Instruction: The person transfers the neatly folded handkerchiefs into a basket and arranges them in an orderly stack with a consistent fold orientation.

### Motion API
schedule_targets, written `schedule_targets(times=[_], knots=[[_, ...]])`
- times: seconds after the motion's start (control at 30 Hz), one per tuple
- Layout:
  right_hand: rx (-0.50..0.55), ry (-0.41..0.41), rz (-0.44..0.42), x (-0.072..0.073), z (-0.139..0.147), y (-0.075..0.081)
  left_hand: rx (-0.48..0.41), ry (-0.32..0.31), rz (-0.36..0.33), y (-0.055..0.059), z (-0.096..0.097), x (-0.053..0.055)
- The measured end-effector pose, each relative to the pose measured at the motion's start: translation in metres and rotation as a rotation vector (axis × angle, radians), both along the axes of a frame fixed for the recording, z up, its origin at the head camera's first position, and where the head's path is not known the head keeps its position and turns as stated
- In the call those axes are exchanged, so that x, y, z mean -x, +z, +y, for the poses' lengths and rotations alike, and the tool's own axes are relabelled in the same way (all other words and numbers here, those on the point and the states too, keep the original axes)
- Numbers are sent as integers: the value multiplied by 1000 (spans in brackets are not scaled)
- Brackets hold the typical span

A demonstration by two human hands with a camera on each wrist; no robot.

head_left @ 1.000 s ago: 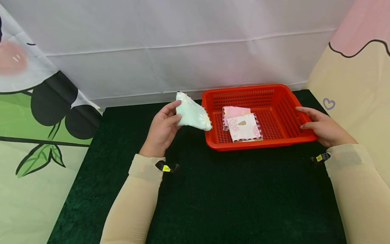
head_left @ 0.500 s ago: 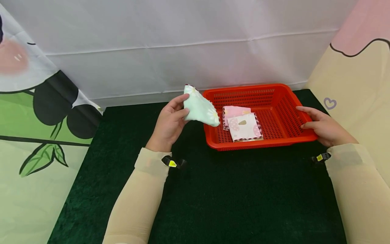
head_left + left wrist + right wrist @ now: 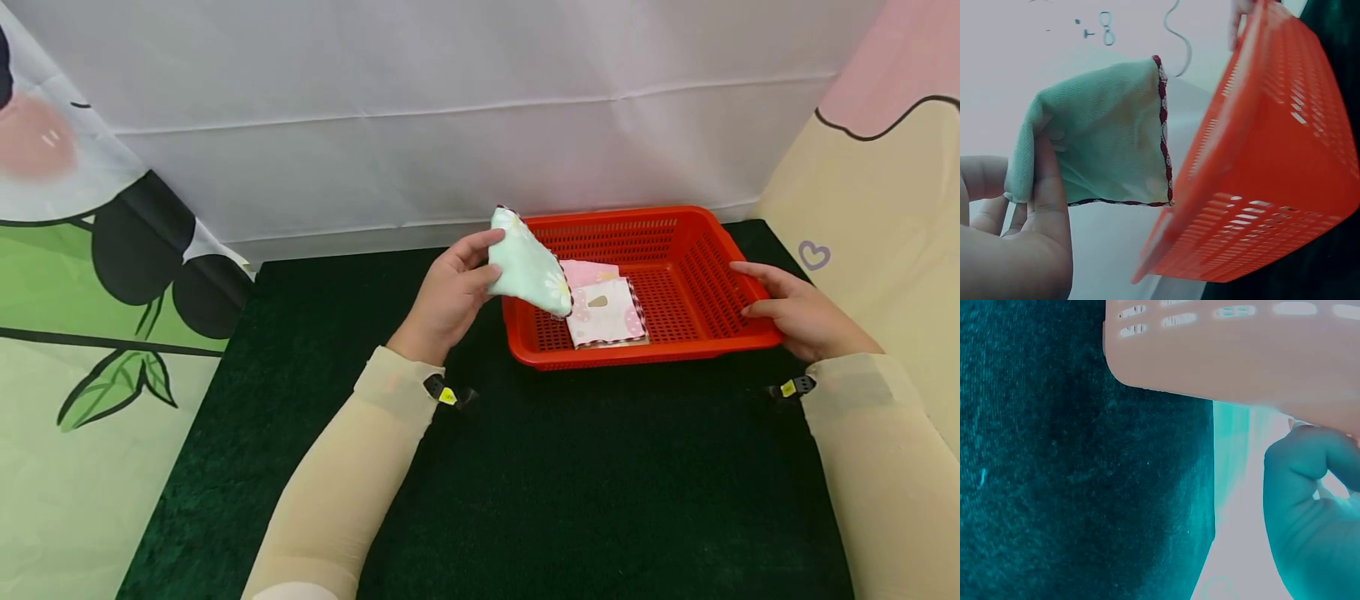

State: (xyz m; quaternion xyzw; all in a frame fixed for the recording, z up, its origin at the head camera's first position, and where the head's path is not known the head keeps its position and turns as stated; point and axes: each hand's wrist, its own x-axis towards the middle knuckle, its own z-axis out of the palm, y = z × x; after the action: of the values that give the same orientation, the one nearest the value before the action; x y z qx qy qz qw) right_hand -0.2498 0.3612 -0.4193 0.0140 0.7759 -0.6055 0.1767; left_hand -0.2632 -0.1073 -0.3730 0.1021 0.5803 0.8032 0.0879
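My left hand pinches a folded mint-green cloth with daisies and a dark red checked edging. The cloth hangs tilted over the left end of a red plastic basket. In the left wrist view the same green cloth droops from thumb and fingers beside the basket wall. My right hand grips the basket's right rim, thumb and fingers on it. Inside the basket lie a folded pink cloth, partly hidden by the green one, and a folded white cloth with pink spots, overlapping it.
The basket stands on a dark green cloth-covered table, near its back edge. A white sheet hangs behind. Printed cartoon sheets close off the left side and the right side.
My left hand has carried the green cloth to the right, from beside the basket to over its left end. My right hand stays on the rim, and the basket has not moved noticeably.
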Motion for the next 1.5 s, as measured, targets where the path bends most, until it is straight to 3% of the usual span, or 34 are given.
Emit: schedule_targets(times=[0.43,0.8,1.03,1.5], knots=[[6,-6,-9,0,0,0,42,-65,-22,-3,32,4],[-9,0,4,-2,-1,1,92,-56,-35,6,57,7],[-12,-4,0,-1,-2,3,90,-81,-23,13,69,8],[0,-11,-13,-4,-10,6,107,-98,-65,22,88,8]])
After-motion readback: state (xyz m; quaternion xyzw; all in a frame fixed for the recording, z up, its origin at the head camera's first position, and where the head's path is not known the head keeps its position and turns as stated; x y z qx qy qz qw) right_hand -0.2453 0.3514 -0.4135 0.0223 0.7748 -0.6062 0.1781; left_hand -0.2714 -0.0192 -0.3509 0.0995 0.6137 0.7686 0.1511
